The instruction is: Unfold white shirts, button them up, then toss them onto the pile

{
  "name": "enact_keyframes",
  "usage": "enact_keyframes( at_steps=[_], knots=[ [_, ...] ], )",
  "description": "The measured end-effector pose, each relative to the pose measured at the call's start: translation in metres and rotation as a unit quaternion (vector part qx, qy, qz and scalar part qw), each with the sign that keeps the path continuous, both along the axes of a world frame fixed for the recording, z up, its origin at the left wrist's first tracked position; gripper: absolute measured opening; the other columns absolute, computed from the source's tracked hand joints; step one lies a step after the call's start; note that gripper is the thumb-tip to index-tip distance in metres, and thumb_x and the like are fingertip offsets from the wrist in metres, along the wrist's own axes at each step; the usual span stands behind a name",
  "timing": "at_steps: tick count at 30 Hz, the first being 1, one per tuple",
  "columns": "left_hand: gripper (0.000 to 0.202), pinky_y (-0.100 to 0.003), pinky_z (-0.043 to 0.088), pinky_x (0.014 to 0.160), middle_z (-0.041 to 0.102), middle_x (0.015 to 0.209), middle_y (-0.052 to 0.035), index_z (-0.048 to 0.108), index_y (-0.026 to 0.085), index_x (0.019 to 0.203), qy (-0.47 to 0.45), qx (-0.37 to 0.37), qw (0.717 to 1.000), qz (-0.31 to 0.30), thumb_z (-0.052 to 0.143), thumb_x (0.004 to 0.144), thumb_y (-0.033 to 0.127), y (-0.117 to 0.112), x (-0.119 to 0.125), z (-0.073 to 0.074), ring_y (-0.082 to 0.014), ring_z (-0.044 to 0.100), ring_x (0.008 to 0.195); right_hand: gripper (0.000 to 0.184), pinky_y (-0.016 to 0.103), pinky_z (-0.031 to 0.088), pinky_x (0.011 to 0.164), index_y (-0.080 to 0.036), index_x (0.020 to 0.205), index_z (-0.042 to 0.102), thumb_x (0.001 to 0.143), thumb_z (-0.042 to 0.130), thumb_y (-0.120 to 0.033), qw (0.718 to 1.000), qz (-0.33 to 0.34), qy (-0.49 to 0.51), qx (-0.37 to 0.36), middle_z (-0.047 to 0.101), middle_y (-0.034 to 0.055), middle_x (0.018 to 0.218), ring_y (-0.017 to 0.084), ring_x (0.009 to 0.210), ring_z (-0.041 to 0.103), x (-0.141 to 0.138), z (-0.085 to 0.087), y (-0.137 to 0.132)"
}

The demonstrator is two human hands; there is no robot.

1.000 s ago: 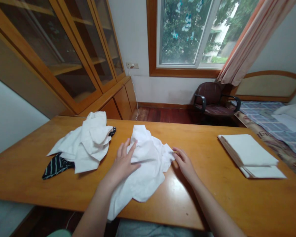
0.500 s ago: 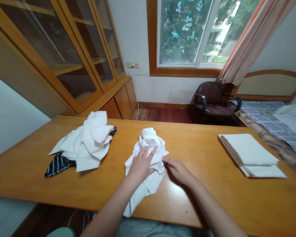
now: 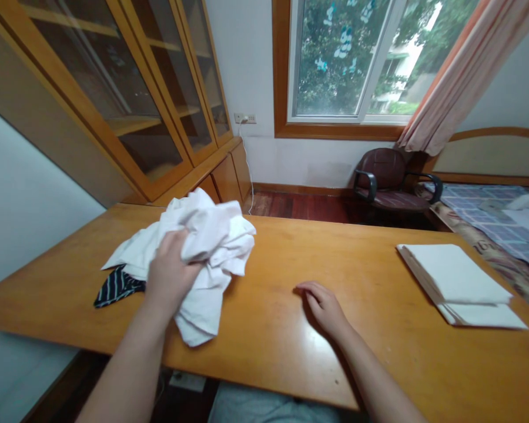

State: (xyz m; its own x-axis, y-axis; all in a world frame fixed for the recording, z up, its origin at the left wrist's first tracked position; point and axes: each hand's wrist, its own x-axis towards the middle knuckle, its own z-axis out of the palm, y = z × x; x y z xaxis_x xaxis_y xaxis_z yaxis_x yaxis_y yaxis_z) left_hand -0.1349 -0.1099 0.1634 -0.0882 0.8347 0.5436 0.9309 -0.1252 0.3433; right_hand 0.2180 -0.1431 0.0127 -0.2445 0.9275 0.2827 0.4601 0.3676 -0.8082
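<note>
A crumpled white cloth is gripped in my left hand, over the left part of the table. Its lower end hangs toward the front, and its folds cover part of another white cloth. Beneath that pile a dark cloth with pale stripes sticks out toward the front left. My left fingers are partly hidden by the fabric. Near the middle of the table rests my right hand, its fingers loosely curved, thumb apart from them, with nothing held.
On the right of the wooden table lies a stack of folded white cloth. A glass-door cabinet stands behind the left end. Beyond the far edge are a brown armchair and a bed.
My left hand has lifted the white cloth from the table's middle and carried it left onto the pile. My right hand has stayed nearly in place, now apart from the cloth.
</note>
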Motion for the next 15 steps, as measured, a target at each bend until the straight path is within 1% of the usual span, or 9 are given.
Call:
enact_keyframes(
  at_steps=[2, 4, 6, 7, 8, 10, 12, 14, 15],
  knots=[
    [0.051, -0.051, 0.046, 0.101, 0.054, 0.124, -0.0057, 0.052, 0.019, 0.121, -0.005, 0.076, 0.995, 0.068, 0.069, 0.077, 0.038, -0.005, -0.024, 0.043, -0.0330, 0.051, 0.122, 0.033, 0.040, 0.052, 0.093, -0.022, 0.106, 0.070, 0.092, 0.041, -0.013, 1.000, 0.022, -0.020, 0.011, 0.072, 0.0073, 0.104, 0.021, 0.101, 0.066, -0.002, -0.001, -0.001],
    [0.049, -0.057, 0.039, 0.101, 0.052, 0.127, -0.0005, 0.048, 0.023, 0.122, -0.012, 0.128, 0.986, 0.109, 0.063, 0.085, 0.051, -0.006, -0.045, 0.078, -0.0348, 0.036, 0.135, 0.034, 0.040, 0.052, 0.093, -0.022, 0.106, 0.069, 0.090, 0.041, -0.011, 0.999, 0.032, -0.031, 0.019, 0.072, 0.0072, 0.104, 0.021, 0.100, 0.065, -0.004, -0.002, -0.002],
    [0.054, -0.060, 0.038, 0.103, 0.049, 0.135, 0.0002, 0.048, 0.024, 0.120, -0.008, 0.160, 0.975, 0.156, 0.068, 0.080, 0.054, 0.001, -0.064, 0.099, -0.0376, 0.036, 0.135, 0.035, 0.040, 0.052, 0.093, -0.022, 0.106, 0.069, 0.090, 0.041, -0.010, 0.999, 0.031, -0.034, 0.021, 0.071, 0.0071, 0.103, 0.021, 0.100, 0.065, -0.004, -0.002, -0.002],
    [0.056, -0.060, 0.038, 0.104, 0.046, 0.140, -0.0024, 0.048, 0.023, 0.123, -0.001, 0.158, 0.973, 0.169, 0.066, 0.081, 0.055, 0.008, -0.073, 0.102, -0.0380, 0.037, 0.135, 0.035, 0.040, 0.052, 0.092, -0.022, 0.105, 0.069, 0.089, 0.041, -0.010, 0.999, 0.029, -0.034, 0.021, 0.071, 0.0071, 0.103, 0.021, 0.100, 0.065, -0.004, -0.003, -0.002],
    [0.056, -0.061, 0.037, 0.104, 0.042, 0.144, -0.0047, 0.046, 0.023, 0.129, 0.005, 0.138, 0.976, 0.171, 0.059, 0.085, 0.054, 0.017, -0.080, 0.100, -0.0377, 0.038, 0.136, 0.035, 0.040, 0.052, 0.092, -0.022, 0.105, 0.069, 0.089, 0.041, -0.010, 0.999, 0.027, -0.034, 0.021, 0.071, 0.0071, 0.103, 0.021, 0.100, 0.065, -0.004, -0.003, -0.002],
    [0.061, -0.062, 0.039, 0.101, 0.039, 0.146, -0.0117, 0.042, 0.018, 0.137, 0.025, 0.055, 0.983, 0.176, 0.055, 0.086, 0.048, 0.038, -0.093, 0.081, -0.0409, 0.041, 0.134, 0.035, 0.039, 0.052, 0.092, -0.021, 0.104, 0.069, 0.089, 0.041, -0.009, 0.999, 0.027, -0.037, 0.020, 0.071, 0.0070, 0.102, 0.021, 0.099, 0.065, -0.004, -0.003, -0.001],
    [0.068, -0.062, 0.044, 0.097, 0.043, 0.142, -0.0179, 0.040, 0.011, 0.140, 0.045, -0.091, 0.974, 0.204, 0.058, 0.080, 0.040, 0.060, -0.100, 0.045, -0.0448, 0.047, 0.127, 0.034, 0.039, 0.052, 0.092, -0.021, 0.104, 0.069, 0.089, 0.041, -0.008, 0.998, 0.029, -0.042, 0.022, 0.071, 0.0070, 0.101, 0.020, 0.099, 0.064, -0.005, -0.002, -0.001],
    [0.064, -0.062, 0.043, 0.098, 0.044, 0.142, -0.0213, 0.040, 0.009, 0.141, 0.054, -0.242, 0.956, 0.157, 0.051, 0.085, 0.036, 0.077, -0.104, 0.000, -0.0453, 0.046, 0.127, 0.034, 0.039, 0.051, 0.092, -0.020, 0.103, 0.069, 0.089, 0.041, -0.008, 0.998, 0.029, -0.049, 0.023, 0.071, 0.0072, 0.101, 0.020, 0.098, 0.064, -0.005, -0.002, -0.001],
    [0.063, -0.064, 0.042, 0.099, 0.042, 0.145, -0.0230, 0.042, 0.009, 0.140, 0.051, -0.288, 0.944, 0.155, 0.053, 0.083, 0.034, 0.084, -0.105, -0.023, -0.0462, 0.045, 0.128, 0.033, 0.039, 0.051, 0.091, -0.020, 0.103, 0.070, 0.089, 0.042, -0.008, 0.998, 0.028, -0.053, 0.023, 0.071, 0.0074, 0.100, 0.021, 0.098, 0.064, -0.006, -0.001, -0.001]
  ],
)
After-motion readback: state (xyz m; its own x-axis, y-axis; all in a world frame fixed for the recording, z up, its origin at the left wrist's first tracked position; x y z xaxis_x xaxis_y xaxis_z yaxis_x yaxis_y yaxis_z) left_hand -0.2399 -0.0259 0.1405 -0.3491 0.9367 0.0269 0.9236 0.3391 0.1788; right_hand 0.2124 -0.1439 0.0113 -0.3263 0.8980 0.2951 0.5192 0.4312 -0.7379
